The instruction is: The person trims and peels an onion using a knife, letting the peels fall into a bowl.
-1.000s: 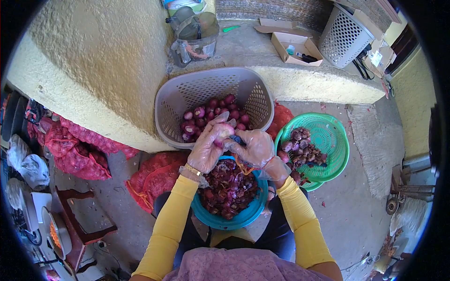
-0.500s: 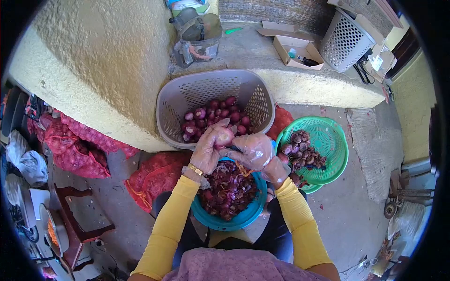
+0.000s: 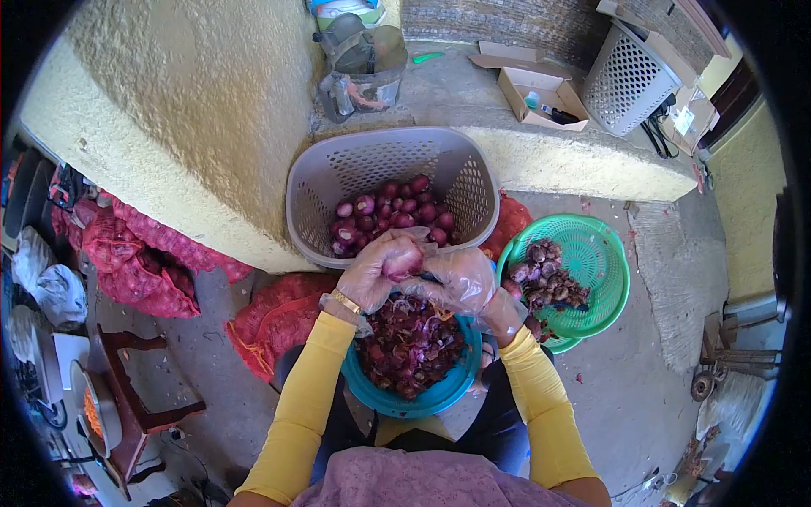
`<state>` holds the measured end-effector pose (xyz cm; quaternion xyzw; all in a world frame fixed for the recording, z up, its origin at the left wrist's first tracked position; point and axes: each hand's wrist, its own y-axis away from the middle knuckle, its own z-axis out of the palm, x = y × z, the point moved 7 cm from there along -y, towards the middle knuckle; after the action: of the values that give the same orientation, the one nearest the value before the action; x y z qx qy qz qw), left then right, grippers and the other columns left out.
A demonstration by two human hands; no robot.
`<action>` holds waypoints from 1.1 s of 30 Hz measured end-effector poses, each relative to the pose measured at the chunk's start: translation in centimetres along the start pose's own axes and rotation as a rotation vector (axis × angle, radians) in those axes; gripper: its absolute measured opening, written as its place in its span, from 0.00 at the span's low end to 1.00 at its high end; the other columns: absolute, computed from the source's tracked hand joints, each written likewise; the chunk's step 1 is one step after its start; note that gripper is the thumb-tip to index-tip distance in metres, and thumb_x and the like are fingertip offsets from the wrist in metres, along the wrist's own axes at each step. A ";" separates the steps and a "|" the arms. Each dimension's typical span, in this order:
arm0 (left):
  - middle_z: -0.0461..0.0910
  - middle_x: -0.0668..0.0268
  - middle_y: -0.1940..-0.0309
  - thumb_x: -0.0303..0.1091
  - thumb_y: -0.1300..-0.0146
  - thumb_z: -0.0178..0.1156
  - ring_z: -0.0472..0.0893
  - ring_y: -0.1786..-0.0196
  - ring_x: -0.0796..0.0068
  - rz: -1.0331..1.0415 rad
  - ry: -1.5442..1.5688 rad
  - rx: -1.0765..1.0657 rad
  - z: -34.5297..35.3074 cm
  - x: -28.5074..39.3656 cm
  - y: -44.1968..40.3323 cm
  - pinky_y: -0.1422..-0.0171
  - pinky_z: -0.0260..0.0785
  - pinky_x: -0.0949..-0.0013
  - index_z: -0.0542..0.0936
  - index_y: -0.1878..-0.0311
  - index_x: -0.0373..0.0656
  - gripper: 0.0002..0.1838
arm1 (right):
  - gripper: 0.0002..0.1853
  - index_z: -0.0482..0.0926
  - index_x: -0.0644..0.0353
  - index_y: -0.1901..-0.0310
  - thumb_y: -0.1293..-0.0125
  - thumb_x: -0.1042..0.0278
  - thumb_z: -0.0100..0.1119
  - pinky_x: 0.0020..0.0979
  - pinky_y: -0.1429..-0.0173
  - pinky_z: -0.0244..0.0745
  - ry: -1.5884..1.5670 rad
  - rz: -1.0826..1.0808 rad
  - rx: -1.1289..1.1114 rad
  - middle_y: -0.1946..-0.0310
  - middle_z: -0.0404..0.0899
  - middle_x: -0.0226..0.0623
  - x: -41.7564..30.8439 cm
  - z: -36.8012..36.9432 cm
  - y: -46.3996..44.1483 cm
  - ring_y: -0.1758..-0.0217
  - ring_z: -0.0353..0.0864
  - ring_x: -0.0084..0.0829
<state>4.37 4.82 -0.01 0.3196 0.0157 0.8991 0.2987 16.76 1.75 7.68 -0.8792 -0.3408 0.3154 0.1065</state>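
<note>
My left hand (image 3: pixel 372 272), in a clear plastic glove, is closed round a red onion (image 3: pixel 402 259). Close beside the onion is my right hand (image 3: pixel 464 279), also gloved, its fingers curled; a small dark thing shows at its fingertips, too hidden to make out. Both hands are above the near rim of a grey perforated basket (image 3: pixel 298 190) that holds several peeled red onions (image 3: pixel 397 207). Below them a blue basin (image 3: pixel 409 409) is full of onion skins (image 3: pixel 410 351). To the right, a green colander (image 3: pixel 610 279) holds small dark onions (image 3: pixel 549 275).
Red mesh sacks (image 3: pixel 283 317) lie on the floor at the left, near a dark wooden stool frame (image 3: pixel 169 418). A ledge (image 3: pixel 456 84) behind the basket bears a cardboard box (image 3: pixel 545 97), a clear jug (image 3: pixel 372 68) and a pale laundry basket (image 3: pixel 629 76). A yellow wall (image 3: pixel 186 127) stands left.
The onion has turned in my left hand and now shows its darker red side. Both hands have shifted slightly, still close together. The whole view has moved a little.
</note>
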 end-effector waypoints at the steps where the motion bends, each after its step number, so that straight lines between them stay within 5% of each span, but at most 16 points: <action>1: 0.80 0.48 0.42 0.31 0.27 0.61 0.82 0.42 0.59 -0.010 0.029 0.046 -0.2 0.0 0.0 0.33 0.78 0.58 0.75 0.38 0.32 0.19 | 0.25 0.80 0.56 0.73 0.33 0.40 0.66 0.47 0.68 0.76 0.010 -0.026 -0.015 0.77 0.79 0.42 -0.3 0.1 0.0 0.72 0.83 0.49; 5: 0.79 0.46 0.42 0.33 0.27 0.61 0.81 0.43 0.57 -0.104 0.177 0.036 -1.8 -0.1 -0.2 0.34 0.78 0.54 0.74 0.37 0.32 0.20 | 0.26 0.80 0.56 0.73 0.34 0.38 0.66 0.48 0.67 0.76 0.060 -0.014 -0.177 0.76 0.79 0.42 -1.8 0.4 -0.1 0.72 0.82 0.51; 9: 0.78 0.48 0.44 0.37 0.26 0.62 0.81 0.49 0.55 -0.005 0.312 0.088 -2.9 0.6 -0.5 0.36 0.79 0.53 0.71 0.33 0.34 0.25 | 0.26 0.83 0.55 0.72 0.36 0.37 0.67 0.48 0.68 0.76 -0.050 -0.103 -0.104 0.77 0.80 0.42 -2.9 -0.2 -0.3 0.73 0.82 0.51; 14: 0.76 0.49 0.41 0.34 0.28 0.65 0.80 0.40 0.51 0.002 0.386 0.118 -2.9 0.9 -0.4 0.30 0.76 0.42 0.71 0.34 0.34 0.25 | 0.23 0.85 0.54 0.68 0.40 0.39 0.71 0.48 0.66 0.75 -0.001 0.040 -0.485 0.78 0.81 0.43 -3.5 0.5 -0.1 0.71 0.84 0.50; 18: 0.76 0.49 0.40 0.33 0.27 0.65 0.79 0.36 0.50 0.080 0.305 0.085 -1.6 1.6 -0.1 0.28 0.74 0.40 0.71 0.32 0.36 0.25 | 0.20 0.86 0.53 0.65 0.41 0.43 0.72 0.49 0.65 0.75 -0.017 0.003 -0.460 0.76 0.82 0.44 -2.6 1.2 0.4 0.69 0.85 0.51; 24: 0.77 0.50 0.39 0.37 0.24 0.62 0.79 0.36 0.48 0.021 0.294 0.066 -2.1 1.3 -0.2 0.28 0.75 0.39 0.70 0.30 0.38 0.25 | 0.17 0.85 0.54 0.60 0.40 0.49 0.73 0.48 0.63 0.77 -0.064 -0.063 -0.359 0.72 0.82 0.42 -2.2 1.9 0.6 0.66 0.85 0.50; 26: 0.77 0.51 0.39 0.39 0.23 0.61 0.80 0.36 0.53 0.008 0.257 0.037 -2.3 1.1 -0.3 0.29 0.76 0.43 0.70 0.30 0.38 0.25 | 0.15 0.84 0.53 0.59 0.42 0.55 0.75 0.46 0.62 0.80 -0.100 -0.057 0.009 0.66 0.83 0.39 -1.5 0.2 0.4 0.67 0.85 0.48; 33: 0.79 0.56 0.40 0.39 0.22 0.60 0.81 0.38 0.63 -0.036 0.233 0.041 -2.6 -1.2 -0.7 0.34 0.79 0.52 0.71 0.29 0.38 0.24 | 0.18 0.84 0.51 0.52 0.44 0.62 0.75 0.43 0.65 0.82 -0.060 0.079 0.261 0.60 0.83 0.35 -0.3 -1.0 0.2 0.67 0.86 0.47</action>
<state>3.96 5.15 -2.87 0.2186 0.0746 0.9241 0.3044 17.36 1.44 8.53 -0.8609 -0.2651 0.3869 0.1973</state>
